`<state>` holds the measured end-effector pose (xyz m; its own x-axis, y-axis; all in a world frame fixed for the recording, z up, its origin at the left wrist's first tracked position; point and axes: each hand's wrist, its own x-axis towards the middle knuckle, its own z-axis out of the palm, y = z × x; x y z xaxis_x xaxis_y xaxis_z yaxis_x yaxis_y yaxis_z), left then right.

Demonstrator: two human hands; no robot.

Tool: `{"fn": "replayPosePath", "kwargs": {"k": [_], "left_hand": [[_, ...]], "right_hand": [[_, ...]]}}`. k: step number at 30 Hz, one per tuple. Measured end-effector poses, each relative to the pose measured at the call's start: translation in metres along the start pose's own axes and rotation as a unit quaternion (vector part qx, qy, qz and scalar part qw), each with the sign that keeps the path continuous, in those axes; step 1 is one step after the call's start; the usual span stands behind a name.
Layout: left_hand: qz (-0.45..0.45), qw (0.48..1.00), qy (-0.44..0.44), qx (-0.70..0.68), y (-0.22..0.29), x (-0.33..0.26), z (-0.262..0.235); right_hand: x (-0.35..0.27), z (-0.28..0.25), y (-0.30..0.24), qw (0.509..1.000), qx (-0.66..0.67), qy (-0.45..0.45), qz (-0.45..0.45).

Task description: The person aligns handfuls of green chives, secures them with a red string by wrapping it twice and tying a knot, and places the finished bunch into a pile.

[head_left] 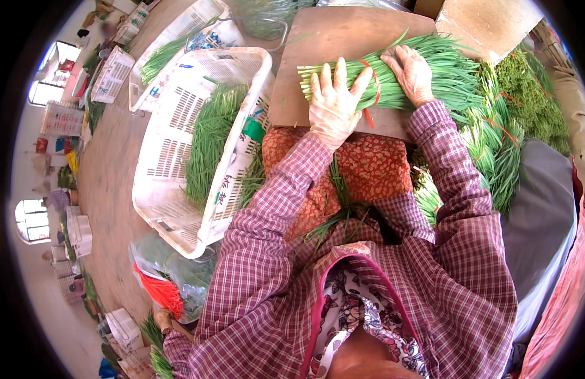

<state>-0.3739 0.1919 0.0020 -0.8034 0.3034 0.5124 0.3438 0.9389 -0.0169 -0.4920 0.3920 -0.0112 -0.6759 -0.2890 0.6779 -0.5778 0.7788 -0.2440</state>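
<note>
Left hand [333,101] is resting splayed, right hand [411,74] half-curled, neither grip closing around the green stalk bundle [390,90] lying upper centre of frame, which could be shedding stalks if the red tie [377,83] is sitting loose.

Over to my left, a pale wall [24,164] runs along the room, its multi-paned window [32,221] glaring white with daylight, and a second bright window [39,93] beyond. Between us stretches a dull brown floor [106,202], with white plastic crates [113,74] lined up near that wall.
</note>
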Motion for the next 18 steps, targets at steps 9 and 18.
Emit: {"fn": "replayPosePath", "kwargs": {"k": [9,18], "left_hand": [[-0.029,0.998,-0.012,-0.046,-0.04,0.0,-0.028],[-0.076,0.939,0.026,-0.335,-0.063,0.021,-0.029]], "right_hand": [[-0.023,-0.069,-0.043,0.99,0.115,0.076,0.009],[-0.01,-0.048,-0.06,0.99,0.139,0.025,0.026]]}}
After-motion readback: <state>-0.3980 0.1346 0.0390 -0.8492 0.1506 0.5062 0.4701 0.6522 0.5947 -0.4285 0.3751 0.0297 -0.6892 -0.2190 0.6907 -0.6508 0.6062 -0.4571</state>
